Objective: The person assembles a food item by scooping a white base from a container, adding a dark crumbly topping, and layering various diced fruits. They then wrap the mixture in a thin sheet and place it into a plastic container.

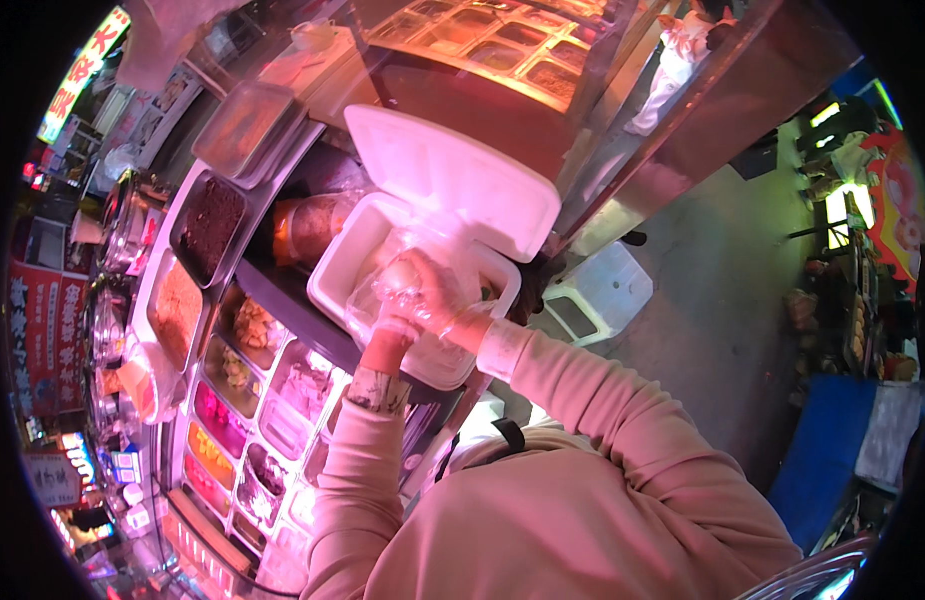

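Both my hands are together over an open white box (327,290), its white lid (457,175) tipped back on the far side. My right hand (428,288) is curled, with clear thin plastic over its fingers. Against it, lower and to the left, my left hand (394,318) is partly covered by the right one and by crinkled clear plastic. The fingers of both look closed around something pale that I cannot make out. Whitish contents and plastic film (367,255) fill part of the box below them.
Left of the box, metal trays hold dark crumbs (210,230), orange-brown crumbs (177,310) and several colourful toppings (222,420). An orange-and-clear bag (307,228) lies beside the box. A white stool (602,295) stands on the floor at right. Lit food trays (497,50) sit behind a panel.
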The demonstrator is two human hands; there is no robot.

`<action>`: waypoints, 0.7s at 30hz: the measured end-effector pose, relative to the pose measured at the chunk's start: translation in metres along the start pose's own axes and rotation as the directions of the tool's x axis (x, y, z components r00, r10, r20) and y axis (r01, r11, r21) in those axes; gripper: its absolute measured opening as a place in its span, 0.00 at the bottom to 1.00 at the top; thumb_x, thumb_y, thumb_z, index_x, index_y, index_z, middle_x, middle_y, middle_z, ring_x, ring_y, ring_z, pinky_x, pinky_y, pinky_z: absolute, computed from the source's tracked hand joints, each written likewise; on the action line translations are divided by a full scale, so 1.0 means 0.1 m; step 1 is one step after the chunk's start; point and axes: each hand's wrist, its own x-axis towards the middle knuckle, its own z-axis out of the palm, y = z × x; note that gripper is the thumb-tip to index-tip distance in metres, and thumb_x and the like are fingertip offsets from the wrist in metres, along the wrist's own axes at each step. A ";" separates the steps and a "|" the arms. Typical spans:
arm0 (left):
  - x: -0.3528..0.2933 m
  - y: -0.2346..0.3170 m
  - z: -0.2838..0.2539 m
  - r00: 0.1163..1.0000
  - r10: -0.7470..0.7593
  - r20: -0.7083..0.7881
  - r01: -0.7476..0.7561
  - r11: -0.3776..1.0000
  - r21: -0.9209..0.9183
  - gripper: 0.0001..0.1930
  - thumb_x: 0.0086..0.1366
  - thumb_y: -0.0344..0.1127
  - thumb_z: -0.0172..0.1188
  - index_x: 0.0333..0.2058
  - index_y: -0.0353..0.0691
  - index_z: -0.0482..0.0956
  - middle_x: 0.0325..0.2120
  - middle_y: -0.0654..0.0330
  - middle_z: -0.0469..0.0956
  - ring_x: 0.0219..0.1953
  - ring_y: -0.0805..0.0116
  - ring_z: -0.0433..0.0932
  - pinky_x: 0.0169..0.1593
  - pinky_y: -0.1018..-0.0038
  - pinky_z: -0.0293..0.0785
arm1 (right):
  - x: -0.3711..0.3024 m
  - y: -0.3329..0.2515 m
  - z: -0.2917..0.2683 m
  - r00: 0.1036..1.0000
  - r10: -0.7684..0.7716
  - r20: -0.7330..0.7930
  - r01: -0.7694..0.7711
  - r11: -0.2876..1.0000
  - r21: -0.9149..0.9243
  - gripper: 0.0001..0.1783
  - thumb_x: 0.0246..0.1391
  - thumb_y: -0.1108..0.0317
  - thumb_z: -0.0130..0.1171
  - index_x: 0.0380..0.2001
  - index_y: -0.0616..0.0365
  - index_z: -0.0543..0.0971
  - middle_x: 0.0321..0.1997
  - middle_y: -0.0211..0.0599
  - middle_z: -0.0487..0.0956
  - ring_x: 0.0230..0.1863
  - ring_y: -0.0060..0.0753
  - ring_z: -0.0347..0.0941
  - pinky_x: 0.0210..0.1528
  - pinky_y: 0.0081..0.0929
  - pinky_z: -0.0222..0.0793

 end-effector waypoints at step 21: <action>-0.14 0.63 -1.51 0.956 -0.294 -0.017 0.029 0.152 -0.988 0.41 0.60 0.29 0.73 0.68 0.42 0.60 0.59 0.60 0.70 0.59 0.67 0.73 0.59 0.69 0.76 | 0.22 0.20 -0.08 0.916 -0.287 0.282 0.321 0.943 -0.085 0.37 0.59 0.47 0.65 0.67 0.49 0.70 0.72 0.52 0.67 0.77 0.53 0.55 0.77 0.53 0.47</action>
